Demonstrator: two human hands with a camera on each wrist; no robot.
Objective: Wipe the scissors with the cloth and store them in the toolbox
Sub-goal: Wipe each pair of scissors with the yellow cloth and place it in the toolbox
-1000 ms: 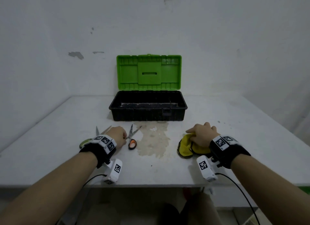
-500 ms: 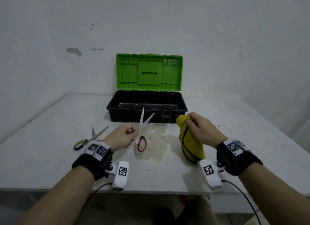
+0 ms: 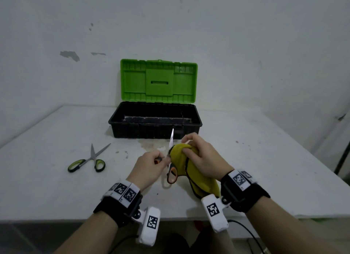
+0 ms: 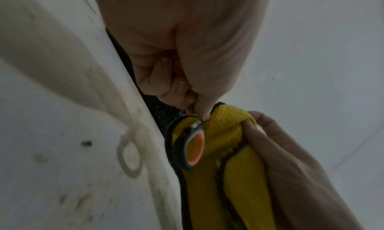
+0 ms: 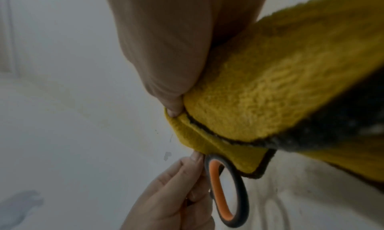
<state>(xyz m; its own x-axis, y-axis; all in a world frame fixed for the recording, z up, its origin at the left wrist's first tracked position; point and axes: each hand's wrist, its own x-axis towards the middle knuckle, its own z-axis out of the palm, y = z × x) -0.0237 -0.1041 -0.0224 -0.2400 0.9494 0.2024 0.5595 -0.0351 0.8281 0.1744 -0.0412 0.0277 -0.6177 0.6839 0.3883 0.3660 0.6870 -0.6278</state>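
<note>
Both bare forearms reached forward, each wrist wrapped in a black strap. The left hand (image 3: 149,167) curled its fingers (image 4: 166,79) around the handle of the orange-and-black metal scissors (image 3: 171,175). The right hand (image 3: 201,159) gripped the yellow black-edged cloth (image 3: 198,179), touching the left.

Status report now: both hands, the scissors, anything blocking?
Left hand grips orange scissors. Right hand presses yellow cloth on blade. Toolbox open, path clear; green scissors wait on table.
</note>
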